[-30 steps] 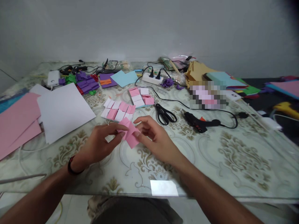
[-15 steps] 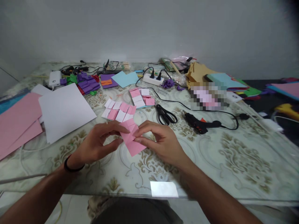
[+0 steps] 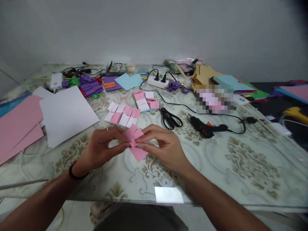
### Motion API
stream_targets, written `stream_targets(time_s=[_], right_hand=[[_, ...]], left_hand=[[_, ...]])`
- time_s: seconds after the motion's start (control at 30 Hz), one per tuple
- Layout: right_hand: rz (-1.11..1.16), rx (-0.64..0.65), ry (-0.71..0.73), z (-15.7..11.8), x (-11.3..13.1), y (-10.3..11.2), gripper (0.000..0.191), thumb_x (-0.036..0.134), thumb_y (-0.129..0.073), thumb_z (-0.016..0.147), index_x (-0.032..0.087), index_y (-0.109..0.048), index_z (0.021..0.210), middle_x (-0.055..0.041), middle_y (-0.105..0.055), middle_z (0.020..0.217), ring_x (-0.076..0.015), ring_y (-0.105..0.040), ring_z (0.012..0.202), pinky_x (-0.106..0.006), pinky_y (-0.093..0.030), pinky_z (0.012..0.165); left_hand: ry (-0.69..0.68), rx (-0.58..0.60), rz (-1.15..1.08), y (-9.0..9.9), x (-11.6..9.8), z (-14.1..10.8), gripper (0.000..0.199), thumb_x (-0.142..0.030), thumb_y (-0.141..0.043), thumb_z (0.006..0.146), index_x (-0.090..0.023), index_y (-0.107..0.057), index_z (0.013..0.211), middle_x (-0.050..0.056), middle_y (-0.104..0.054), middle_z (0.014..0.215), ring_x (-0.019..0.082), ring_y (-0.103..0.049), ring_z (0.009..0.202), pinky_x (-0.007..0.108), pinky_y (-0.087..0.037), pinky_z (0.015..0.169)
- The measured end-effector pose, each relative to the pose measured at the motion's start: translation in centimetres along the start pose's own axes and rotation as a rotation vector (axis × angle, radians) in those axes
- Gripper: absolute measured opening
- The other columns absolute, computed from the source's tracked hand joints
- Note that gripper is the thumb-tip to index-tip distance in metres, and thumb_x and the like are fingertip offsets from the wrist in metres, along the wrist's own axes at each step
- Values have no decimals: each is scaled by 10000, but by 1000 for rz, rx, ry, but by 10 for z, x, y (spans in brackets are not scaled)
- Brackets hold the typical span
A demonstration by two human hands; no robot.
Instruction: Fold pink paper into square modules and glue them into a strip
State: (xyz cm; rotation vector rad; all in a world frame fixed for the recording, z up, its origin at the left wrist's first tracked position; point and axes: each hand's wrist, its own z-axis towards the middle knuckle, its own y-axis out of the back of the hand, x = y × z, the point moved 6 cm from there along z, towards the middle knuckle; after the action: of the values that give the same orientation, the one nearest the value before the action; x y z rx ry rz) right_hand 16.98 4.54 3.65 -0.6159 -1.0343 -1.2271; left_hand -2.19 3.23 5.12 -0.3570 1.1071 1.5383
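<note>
Pink folded paper (image 3: pixel 139 154) is held over the near part of the desk (image 3: pixel 204 170), pinched from either side in the grip of the left hand (image 3: pixel 102 147) and the right hand (image 3: pixel 165 144). Folding appears only partly done; just beyond, pink-and-white panels (image 3: pixel 122 115) seem already put together, while a large white sheet (image 3: pixel 68 115) is left unfolded.

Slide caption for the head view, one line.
Left hand and right hand pinch folded pink paper, with black scissors lying beyond.
</note>
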Motion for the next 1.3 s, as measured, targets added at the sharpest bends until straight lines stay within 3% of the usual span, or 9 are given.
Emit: stream_targets(time_s=[0.17, 0.37, 0.6, 0.73, 0.9, 1.13, 1.3], right_hand=[[65, -23, -65, -1, -5, 0, 48, 266, -867, 833, 267, -842, 875, -36, -773, 886, -187, -716, 839, -354, -553, 787], [97, -71, -79, -3, -5, 1, 77, 187, -866, 818, 245, -820, 839, -18, -772, 852, -169, -708, 810, -332, -531, 774], [98, -121, -150, -7, -9, -1, 101, 182, -881, 790, 235, -795, 788, 3, -775, 801, -155, -704, 759, -309, -515, 739], [118, -128, -197, -7, -15, -1, 78, 209, -864, 803, 240, -793, 796, 3, -787, 813, -159, -713, 768, -312, -527, 748], [97, -160, -197, -7, -17, 0, 78, 202, -850, 811, 254, -799, 838, 18, -801, 833, -144, -733, 798, -289, -550, 784], [71, -230, -137, -9, -13, 2, 131, 174, -868, 791, 248, -776, 846, 37, -785, 783, -122, -733, 733, -242, -565, 728], [-127, -165, -71, -8, -4, 3, 128, 172, -852, 820, 229, -753, 880, 32, -780, 802, -120, -736, 724, -239, -565, 733]], left_hand=[[-7, -45, 70, 1, -2, -3, 88, -186, -820, 861, -228, -744, 875, 10, -799, 847, 172, -755, 894, 278, -587, 797], [-1, -48, 64, 1, -2, -3, 83, -193, -800, 881, -212, -723, 902, 16, -785, 851, 155, -742, 792, 269, -582, 722], [-54, -129, 210, 5, -11, -2, 98, -168, -815, 855, -204, -725, 870, -25, -797, 794, 105, -741, 681, 190, -565, 634], [4, -155, 160, 5, -9, -3, 105, -171, -818, 856, -204, -726, 892, -33, -795, 783, 98, -745, 659, 169, -584, 624], [107, -190, 23, 5, -1, -8, 147, -141, -811, 859, -196, -696, 932, -15, -793, 837, 117, -780, 746, 186, -641, 720], [96, -134, -75, 3, -1, -5, 174, -124, -759, 900, -210, -678, 1027, -5, -745, 882, 103, -734, 762, 189, -623, 709], [169, 92, -89, -5, 2, -2, 345, -246, -757, 923, -236, -682, 1259, 57, -781, 1066, 162, -753, 907, 253, -643, 798]])
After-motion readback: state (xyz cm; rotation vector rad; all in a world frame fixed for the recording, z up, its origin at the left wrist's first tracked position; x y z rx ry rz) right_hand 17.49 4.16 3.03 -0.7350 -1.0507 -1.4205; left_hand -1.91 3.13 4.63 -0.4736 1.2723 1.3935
